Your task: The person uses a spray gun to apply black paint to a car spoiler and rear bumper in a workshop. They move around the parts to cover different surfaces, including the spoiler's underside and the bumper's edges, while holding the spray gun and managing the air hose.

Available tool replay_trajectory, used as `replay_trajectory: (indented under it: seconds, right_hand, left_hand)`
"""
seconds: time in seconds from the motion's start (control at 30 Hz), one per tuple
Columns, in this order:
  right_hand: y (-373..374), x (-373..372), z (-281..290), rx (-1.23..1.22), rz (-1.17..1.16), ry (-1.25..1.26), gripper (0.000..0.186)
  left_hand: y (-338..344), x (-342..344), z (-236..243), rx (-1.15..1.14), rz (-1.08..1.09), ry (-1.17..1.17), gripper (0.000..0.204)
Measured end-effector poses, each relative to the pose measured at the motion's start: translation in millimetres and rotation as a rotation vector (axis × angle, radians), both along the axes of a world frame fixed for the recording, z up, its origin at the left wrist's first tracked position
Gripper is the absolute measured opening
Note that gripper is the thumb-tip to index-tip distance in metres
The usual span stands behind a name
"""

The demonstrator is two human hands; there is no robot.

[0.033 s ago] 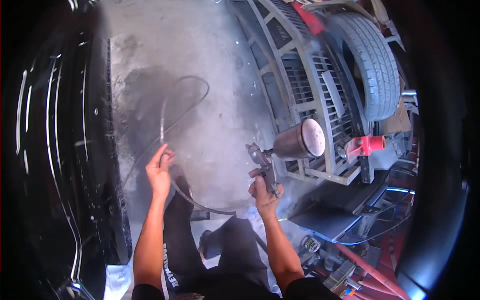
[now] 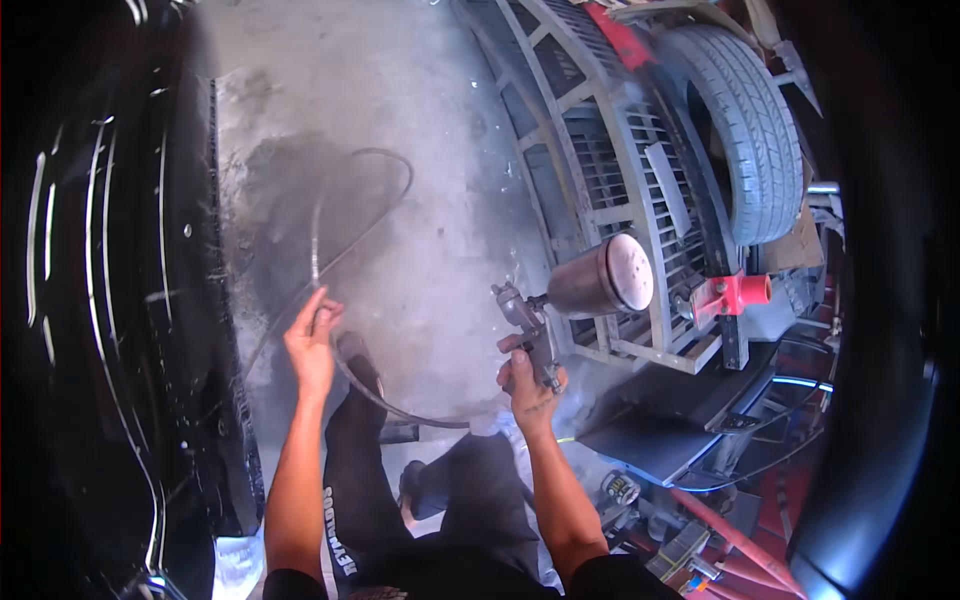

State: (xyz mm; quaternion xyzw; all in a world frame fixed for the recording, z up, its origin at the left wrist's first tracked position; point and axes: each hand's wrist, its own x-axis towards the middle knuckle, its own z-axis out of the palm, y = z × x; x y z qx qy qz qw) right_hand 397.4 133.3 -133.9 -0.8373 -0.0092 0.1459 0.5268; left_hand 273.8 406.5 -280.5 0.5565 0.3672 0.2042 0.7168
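Note:
My right hand is wrapped around the handle of a spray gun. On top of the gun sits a metal paint cup, tilted to the right with a pale round lid. My left hand is closed with its fingertips pinching a thin dark air hose. One stretch of hose curves from that hand past my legs toward the right side. Beyond the hand, it loops over the floor. To the left stands a glossy black panel, apart from both hands.
A slatted metal rack stands at the right, with a tyre and a red bracket on its far side. Nearer lie a dark panel, a can and a red bar. Haze hangs over the concrete floor.
My left hand has shifted slightly left with the hose. The black panel sits a little further left in view. The right hand and spray gun have hardly moved.

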Motion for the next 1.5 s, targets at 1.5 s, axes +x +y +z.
replay_trajectory:
  seconds: [1.5]
  right_hand:
    - [32.4,522.4,-22.8,1.429,0.468,-0.481,0.028]
  left_hand:
    - [-134.8,202.8,-75.1,1.465,0.053,0.623,0.034]
